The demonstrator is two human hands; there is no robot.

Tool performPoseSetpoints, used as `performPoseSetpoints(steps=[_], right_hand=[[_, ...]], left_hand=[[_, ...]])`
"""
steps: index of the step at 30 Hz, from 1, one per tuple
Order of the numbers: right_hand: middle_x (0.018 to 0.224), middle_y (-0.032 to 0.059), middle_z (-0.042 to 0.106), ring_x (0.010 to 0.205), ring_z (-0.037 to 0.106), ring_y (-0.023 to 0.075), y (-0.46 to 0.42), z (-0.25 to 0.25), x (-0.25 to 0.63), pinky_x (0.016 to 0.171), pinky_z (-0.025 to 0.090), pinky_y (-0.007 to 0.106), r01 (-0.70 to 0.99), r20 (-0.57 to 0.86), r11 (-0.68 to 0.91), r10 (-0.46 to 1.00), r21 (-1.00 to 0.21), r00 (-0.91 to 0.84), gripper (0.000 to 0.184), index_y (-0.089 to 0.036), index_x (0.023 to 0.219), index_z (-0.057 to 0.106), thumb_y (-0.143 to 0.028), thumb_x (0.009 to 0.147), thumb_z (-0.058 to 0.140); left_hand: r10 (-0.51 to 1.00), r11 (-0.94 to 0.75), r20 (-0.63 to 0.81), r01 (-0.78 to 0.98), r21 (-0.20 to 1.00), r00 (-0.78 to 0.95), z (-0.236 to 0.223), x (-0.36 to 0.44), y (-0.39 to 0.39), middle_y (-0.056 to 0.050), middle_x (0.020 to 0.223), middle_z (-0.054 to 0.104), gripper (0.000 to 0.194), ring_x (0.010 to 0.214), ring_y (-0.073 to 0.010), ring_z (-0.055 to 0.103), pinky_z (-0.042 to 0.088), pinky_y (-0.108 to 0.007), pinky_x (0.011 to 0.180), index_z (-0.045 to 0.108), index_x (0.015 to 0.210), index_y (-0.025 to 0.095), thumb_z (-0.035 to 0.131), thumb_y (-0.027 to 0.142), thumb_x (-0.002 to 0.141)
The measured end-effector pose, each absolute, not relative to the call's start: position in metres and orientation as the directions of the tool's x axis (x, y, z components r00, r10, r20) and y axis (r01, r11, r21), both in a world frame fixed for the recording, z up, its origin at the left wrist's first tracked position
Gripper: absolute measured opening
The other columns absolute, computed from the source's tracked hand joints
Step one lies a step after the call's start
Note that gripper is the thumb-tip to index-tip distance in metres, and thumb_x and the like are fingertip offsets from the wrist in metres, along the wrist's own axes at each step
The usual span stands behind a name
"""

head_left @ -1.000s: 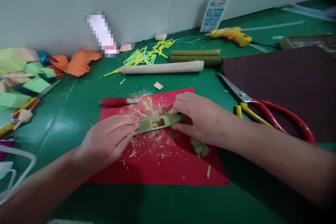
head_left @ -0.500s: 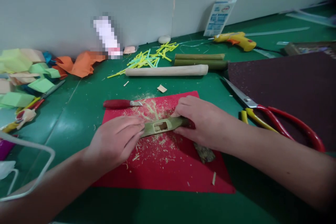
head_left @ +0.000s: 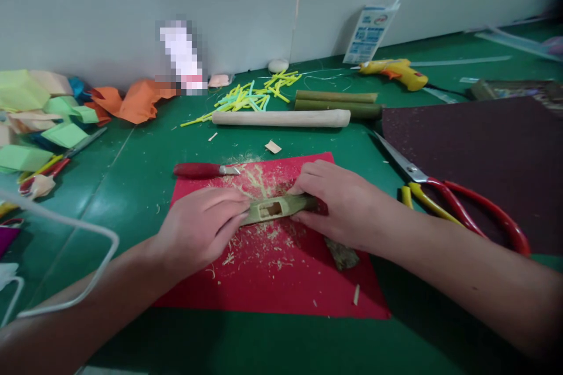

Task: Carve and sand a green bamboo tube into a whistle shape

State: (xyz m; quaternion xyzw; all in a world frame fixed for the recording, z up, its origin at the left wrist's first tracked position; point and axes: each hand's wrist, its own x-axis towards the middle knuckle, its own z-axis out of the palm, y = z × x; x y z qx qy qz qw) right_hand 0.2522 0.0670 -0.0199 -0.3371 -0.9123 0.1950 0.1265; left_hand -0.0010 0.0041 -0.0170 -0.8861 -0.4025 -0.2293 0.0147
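Note:
Between my hands lies a green bamboo piece (head_left: 290, 206) with a rectangular opening cut in its upper side. My left hand (head_left: 204, 225) closes over its left end, fingers together. My right hand (head_left: 329, 202) grips the right end between thumb and fingers. Under them is a red sheet (head_left: 281, 287) strewn with pale shavings. A red-handled knife (head_left: 197, 170) with a short blade rests at the sheet's upper left edge. Below my right hand, a rough, bark-like piece (head_left: 343, 255) is partly covered.
Behind the sheet lie a pale bamboo stick (head_left: 281, 118), green bamboo lengths (head_left: 338, 106) and yellow strips (head_left: 246, 96). Red-handled scissors (head_left: 422, 176) overlap a dark board (head_left: 470, 158) at right. A yellow glue gun (head_left: 400, 72) lies farther back. Folded paper (head_left: 26, 94) is heaped at left.
My left hand has shifted slightly right along the bamboo piece, toward the opening. My right hand keeps its hold. The view has moved a little.

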Motion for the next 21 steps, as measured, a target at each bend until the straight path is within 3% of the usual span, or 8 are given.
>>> performPoseSetpoints(steps=[4,11,21], right_hand=[[0.092,0.007,0.06,0.088,0.055,0.0235,0.067,-0.018,0.253,0.072,0.042,0.035,0.558,0.109,0.699,0.661,-0.447,-0.742,0.007,-0.019,0.084,0.06,-0.02,0.079,0.065],[0.092,0.007,0.061,0.088,0.055,0.0231,0.067,-0.019,0.253,0.073,0.042,0.035,0.571,0.083,0.693,0.665,-0.44,-0.743,0.009,-0.02,0.084,0.06,-0.026,0.081,0.066],[0.092,0.0067,0.063,0.087,0.056,0.0229,0.066,-0.017,0.251,0.074,0.042,0.035,0.581,0.129,0.735,0.652,-0.351,-0.747,0.009,-0.017,0.088,0.061,-0.02,0.08,0.063]], left_hand=[[0.706,-0.694,0.397,0.685,0.222,0.586,-0.018,0.009,0.016,-0.006,0.102,0.074,0.019,0.096,-0.0181,0.07,0.056,-0.031,0.088,0.068,0.101,0.015,0.052,0.022,0.094],[0.717,-0.677,0.339,0.725,0.128,0.609,-0.004,-0.023,0.0,-0.005,0.1,0.075,0.018,0.092,-0.0189,0.07,0.055,-0.032,0.086,0.069,0.1,0.015,0.053,0.021,0.093],[0.764,-0.645,0.233,0.719,0.257,0.602,0.003,0.012,0.031,-0.002,0.097,0.074,0.021,0.089,-0.0164,0.069,0.053,-0.029,0.082,0.069,0.097,0.018,0.049,0.024,0.095]])
